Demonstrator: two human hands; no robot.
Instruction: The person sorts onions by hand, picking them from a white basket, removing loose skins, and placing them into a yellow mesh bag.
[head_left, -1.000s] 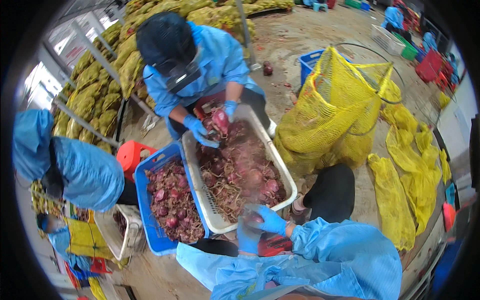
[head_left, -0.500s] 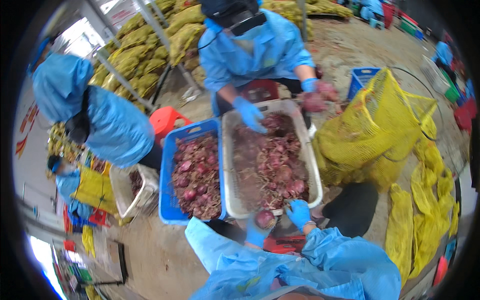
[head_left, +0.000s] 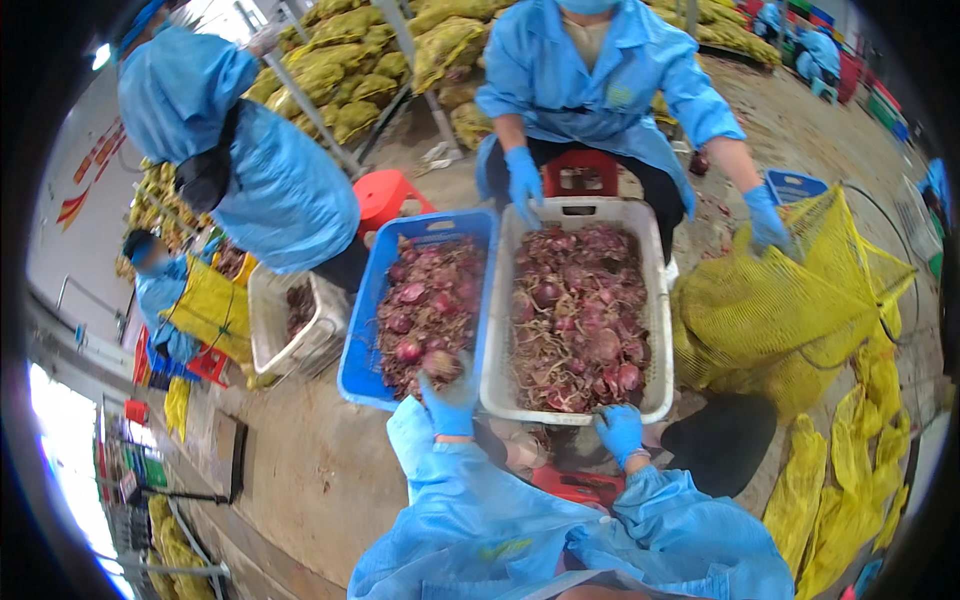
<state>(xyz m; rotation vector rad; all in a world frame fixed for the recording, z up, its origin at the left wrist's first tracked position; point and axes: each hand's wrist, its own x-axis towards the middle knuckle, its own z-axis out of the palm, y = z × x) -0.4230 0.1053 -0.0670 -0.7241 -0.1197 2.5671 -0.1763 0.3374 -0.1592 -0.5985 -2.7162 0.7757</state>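
Note:
My left hand [head_left: 450, 402], in a blue glove, holds a red onion [head_left: 441, 366] over the near end of a blue crate [head_left: 362, 372]. The crate contains red onions and loose skins. My right hand [head_left: 621, 431], also gloved in blue, is at the near rim of a white crate [head_left: 494, 392] with its fingers curled. Whatever may be between those fingers is hidden. Red onions [head_left: 580, 315] with stringy roots and dry skins fill the white crate.
Across the white crate sits a co-worker [head_left: 600, 85], one gloved hand on a yellow mesh sack [head_left: 780, 310] at the right. Another person [head_left: 245, 160] stands at the left by a red stool [head_left: 388, 197]. Yellow sacks [head_left: 845, 490] lie on the right floor.
My left hand has moved the onion leftward from the white crate's near edge to over the blue crate. The co-worker's hand has gone from holding onions to the yellow sack. The view has shifted.

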